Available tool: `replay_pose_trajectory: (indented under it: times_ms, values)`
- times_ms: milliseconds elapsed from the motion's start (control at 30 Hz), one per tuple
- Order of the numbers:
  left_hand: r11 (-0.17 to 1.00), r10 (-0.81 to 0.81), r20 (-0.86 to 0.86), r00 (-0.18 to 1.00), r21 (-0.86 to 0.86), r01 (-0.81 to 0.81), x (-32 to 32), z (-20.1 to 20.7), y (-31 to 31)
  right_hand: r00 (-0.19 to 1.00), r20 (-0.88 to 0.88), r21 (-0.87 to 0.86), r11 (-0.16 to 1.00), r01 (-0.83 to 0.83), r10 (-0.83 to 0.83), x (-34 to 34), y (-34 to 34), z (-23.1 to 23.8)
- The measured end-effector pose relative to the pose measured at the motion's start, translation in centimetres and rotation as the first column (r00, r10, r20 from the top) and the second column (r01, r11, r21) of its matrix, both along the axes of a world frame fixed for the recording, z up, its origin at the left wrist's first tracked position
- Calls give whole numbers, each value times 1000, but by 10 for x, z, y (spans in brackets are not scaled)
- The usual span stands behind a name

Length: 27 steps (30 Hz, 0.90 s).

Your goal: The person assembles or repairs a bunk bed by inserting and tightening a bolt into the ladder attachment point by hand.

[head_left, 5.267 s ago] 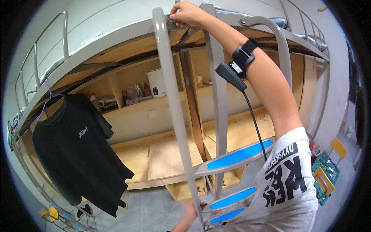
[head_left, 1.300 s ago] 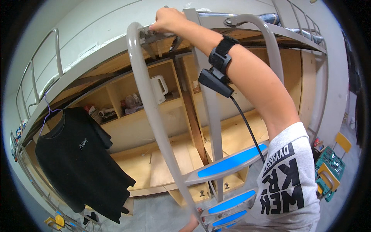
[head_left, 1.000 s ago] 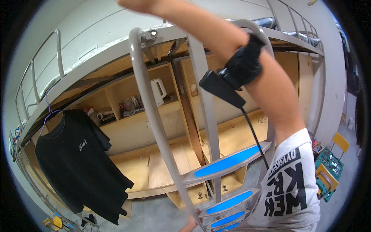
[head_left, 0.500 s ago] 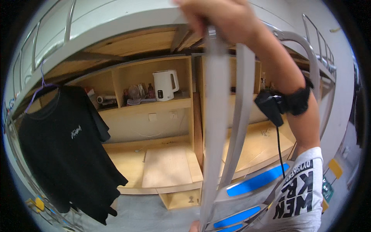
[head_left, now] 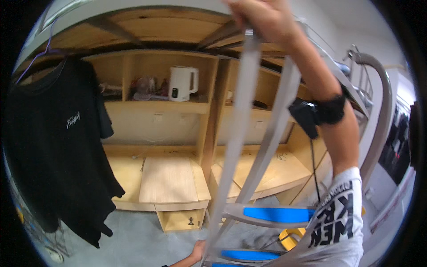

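Head view, looking up a bunk frame. Ladder (head_left: pixel 242 147): grey metal, two flat rails running from 6 o'clock up to 12; stiff, smooth, likely slick under a palm, judged heavy and fixed, best gripped around a rail or stepped on at the treads. Treads (head_left: pixel 278 214): blue, flat, matte, probably grippy, at 5 o'clock. Right hand (head_left: pixel 262 18): at 12 o'clock, fingers wrapped tight around the rail top; a black wrist strap with a cabled unit sits further down the forearm. Left hand (head_left: pixel 196 252): at 6 o'clock, against the rail's foot; whether its fingers close on it cannot be told. Kettle (head_left: pixel 182 83): white, hard plastic, on a wooden shelf at 11 o'clock. Shirt (head_left: pixel 53 147): black, soft cloth, hanging at 9 o'clock. Desk (head_left: pixel 169 180): pale wood, smooth, at 7 o'clock.
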<state>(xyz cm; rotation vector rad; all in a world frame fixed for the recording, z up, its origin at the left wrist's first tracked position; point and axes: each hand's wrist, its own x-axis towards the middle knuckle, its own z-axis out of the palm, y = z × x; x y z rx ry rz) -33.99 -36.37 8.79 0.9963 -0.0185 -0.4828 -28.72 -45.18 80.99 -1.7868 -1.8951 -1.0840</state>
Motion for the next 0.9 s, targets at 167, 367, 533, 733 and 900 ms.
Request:
replay_pose_trajectory:
  times_ms: [167, 367, 533, 733, 900]
  values:
    - [984, 62, 138, 988, 156, -84, 3, -9, -5, 956, 291, 34, 999, 23, -31, 6, 10, 9]
    - [975, 40, 281, 959, 200, -99, 17, -57, -7, 977, 210, 74, 996, -50, 33, -4, -5, 9]
    - [981, 155, -9, 988, 121, -153, 10, -26, -20, 980, 194, 17, 999, -45, 41, 6, -21, 14]
    - [852, 8, 318, 948, 494, -173, 17, -49, -11, 953, 227, 169, 972, 166, -202, 20, -32, 6]
    - [921, 219, 199, 955, 281, -270, 20, -46, -10, 943, 300, 149, 984, 101, -142, 25, -24, 12]
